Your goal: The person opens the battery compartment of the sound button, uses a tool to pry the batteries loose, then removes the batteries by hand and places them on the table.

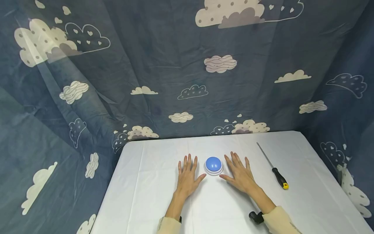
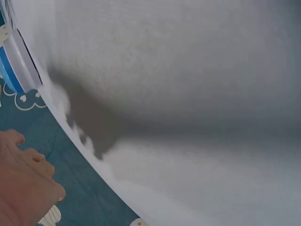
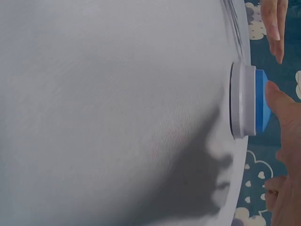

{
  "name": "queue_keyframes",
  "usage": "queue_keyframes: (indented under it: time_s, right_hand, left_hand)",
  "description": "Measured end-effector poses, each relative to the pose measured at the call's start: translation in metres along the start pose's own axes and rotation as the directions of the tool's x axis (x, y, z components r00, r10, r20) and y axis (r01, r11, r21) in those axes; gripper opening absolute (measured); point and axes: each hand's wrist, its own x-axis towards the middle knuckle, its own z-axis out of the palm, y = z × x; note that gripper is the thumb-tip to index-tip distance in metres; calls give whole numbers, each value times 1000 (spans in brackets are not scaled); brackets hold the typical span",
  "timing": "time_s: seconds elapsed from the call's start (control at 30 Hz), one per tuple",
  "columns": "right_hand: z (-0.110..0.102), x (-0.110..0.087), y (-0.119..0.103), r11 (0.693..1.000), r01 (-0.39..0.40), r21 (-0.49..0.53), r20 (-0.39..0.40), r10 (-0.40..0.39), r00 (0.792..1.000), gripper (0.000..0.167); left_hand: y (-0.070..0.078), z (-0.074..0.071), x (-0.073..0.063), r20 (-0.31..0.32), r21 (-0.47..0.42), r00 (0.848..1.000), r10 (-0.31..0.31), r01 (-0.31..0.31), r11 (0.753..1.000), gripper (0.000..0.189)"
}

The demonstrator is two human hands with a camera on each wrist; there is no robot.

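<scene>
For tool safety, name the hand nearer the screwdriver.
The right hand, on the same side of the blue button as the screwdriver; the left hand is opposite.

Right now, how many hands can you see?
2: the left hand, left of the blue button; the right hand, between that button and the screwdriver.

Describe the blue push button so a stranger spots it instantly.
Start at the white table and find the left hand and right hand. Between them sits the blue push button, a dome on a round white base. Its round shape sets it apart from the long screwdriver.
</scene>
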Motion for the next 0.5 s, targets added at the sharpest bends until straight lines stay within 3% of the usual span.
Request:
queue_keyframes:
  time_s: [0.13,0.5]
  right_hand:
    - [5,4,-4,1000,14,12,-15,-14,1000,89]
    - [16,11,-13,999,39,14,38,-39,998,85]
  left_hand:
    - [2,6,4,10,26,1000,23,-23,999,83]
    - [13,18,19,61,66,995,76,-80,995,82]
